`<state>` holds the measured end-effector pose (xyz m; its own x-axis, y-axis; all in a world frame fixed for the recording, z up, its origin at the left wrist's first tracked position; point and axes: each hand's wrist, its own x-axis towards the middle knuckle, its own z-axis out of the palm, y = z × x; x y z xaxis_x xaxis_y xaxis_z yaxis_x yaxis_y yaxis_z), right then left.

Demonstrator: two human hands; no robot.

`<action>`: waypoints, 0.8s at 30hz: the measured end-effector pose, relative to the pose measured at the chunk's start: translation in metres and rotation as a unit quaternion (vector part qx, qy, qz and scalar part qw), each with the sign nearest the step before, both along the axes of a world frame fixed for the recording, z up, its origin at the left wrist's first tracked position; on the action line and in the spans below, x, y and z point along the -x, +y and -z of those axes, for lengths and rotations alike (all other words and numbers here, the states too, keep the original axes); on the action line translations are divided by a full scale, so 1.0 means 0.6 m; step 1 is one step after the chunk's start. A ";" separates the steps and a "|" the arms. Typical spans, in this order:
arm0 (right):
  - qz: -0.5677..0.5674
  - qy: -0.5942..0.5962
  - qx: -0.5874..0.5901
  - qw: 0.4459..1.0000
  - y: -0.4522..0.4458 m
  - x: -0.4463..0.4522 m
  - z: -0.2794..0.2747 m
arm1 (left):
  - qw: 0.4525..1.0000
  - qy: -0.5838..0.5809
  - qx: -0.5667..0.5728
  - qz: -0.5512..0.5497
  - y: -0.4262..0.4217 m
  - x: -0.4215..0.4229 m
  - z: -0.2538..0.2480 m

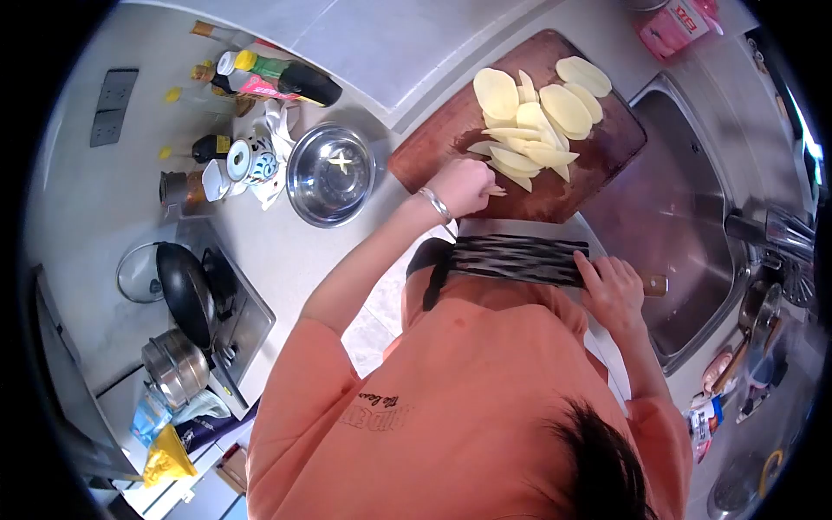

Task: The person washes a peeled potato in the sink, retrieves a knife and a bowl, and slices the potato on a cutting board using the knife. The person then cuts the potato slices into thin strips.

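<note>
My left hand [464, 186], with a silver bangle at its wrist, is over the near left edge of the brown cutting board [598, 165]. Its fingers are closed on a few pale potato strips [496, 191]. Several potato slices [546, 126] lie piled and spread on the board. My right hand [614, 290] is closed round a knife with a wooden handle [656, 285]. A broad, dark, streaked shape [520, 260], apparently its blade, extends left in front of my body. Left of the board, a steel bowl [303, 195] holds a few potato strips [340, 162].
The sink [685, 217] borders the board on the right. Bottles [286, 78] and a patterned jar [251, 160] stand beyond the bowl. A black wok [184, 290] and a steel pot [176, 368] are at the lower left. Utensils [789, 247] stand right of the sink.
</note>
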<state>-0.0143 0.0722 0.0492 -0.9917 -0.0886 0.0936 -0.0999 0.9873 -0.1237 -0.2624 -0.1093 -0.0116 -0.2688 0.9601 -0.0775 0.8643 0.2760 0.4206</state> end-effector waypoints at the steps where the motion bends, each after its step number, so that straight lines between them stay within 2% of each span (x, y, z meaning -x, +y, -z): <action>1: 0.010 -0.007 0.018 1.000 0.001 0.001 0.000 | 0.996 -0.072 -0.001 -0.058 -0.009 0.013 -0.013; 2: 0.005 -0.003 0.018 1.000 0.001 0.003 0.001 | 0.983 -0.144 -0.003 -0.115 -0.020 0.025 -0.027; 3: 0.025 -0.007 0.042 0.999 0.000 0.003 0.000 | 0.976 -0.115 -0.061 -0.177 -0.041 0.033 -0.040; 4: 0.047 -0.012 0.065 0.997 0.000 0.003 0.001 | 0.934 -0.227 -0.027 -0.275 -0.066 0.045 -0.066; 6: 0.067 -0.017 0.078 0.995 0.001 0.003 0.007 | 0.901 -0.210 -0.036 -0.379 -0.119 0.075 -0.113; 8: 0.085 -0.022 0.090 0.992 0.002 0.004 0.007 | 0.910 -0.046 0.007 -0.412 -0.188 0.120 -0.104; 11: 0.112 -0.014 0.102 0.988 0.002 0.009 0.004 | 0.874 0.064 0.172 -0.450 -0.258 0.162 -0.064; 12: 0.120 0.007 0.106 0.987 0.002 0.011 0.003 | 0.874 0.064 0.169 -0.451 -0.255 0.156 -0.065; 14: 0.130 0.028 0.109 0.985 0.004 0.011 0.003 | 0.880 0.187 0.134 -0.415 -0.235 0.129 -0.066; 15: 0.156 0.017 0.117 0.981 0.006 0.006 0.003 | 0.890 0.138 0.109 -0.421 -0.205 0.114 -0.079; 16: 0.180 0.004 0.126 0.976 0.006 -0.001 0.002 | 0.920 0.146 0.010 -0.364 -0.177 0.097 -0.077; 17: 0.179 0.001 0.124 0.976 0.006 -0.007 0.000 | 0.940 0.111 -0.037 -0.321 -0.142 0.080 -0.074; 19: 0.244 -0.005 0.173 0.954 0.006 -0.014 -0.005 | 0.973 0.041 -0.028 -0.226 -0.070 0.044 -0.074; 20: 0.241 -0.006 0.172 0.955 0.006 -0.019 -0.007 | 0.983 0.082 -0.088 -0.138 -0.046 0.036 -0.049; 22: 0.292 0.020 0.189 0.937 0.008 -0.031 -0.009 | 0.985 0.049 -0.128 -0.100 0.005 0.016 -0.022; 24: 0.321 0.017 0.206 0.924 0.014 -0.048 -0.007 | 0.991 0.016 -0.106 -0.075 0.039 0.005 -0.007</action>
<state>0.0148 0.0804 0.0532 -0.8235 0.5669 0.0200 0.4794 0.7143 -0.5098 -0.2656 -0.0861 -0.0071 -0.4091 0.9028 0.1328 0.8341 0.3110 0.4555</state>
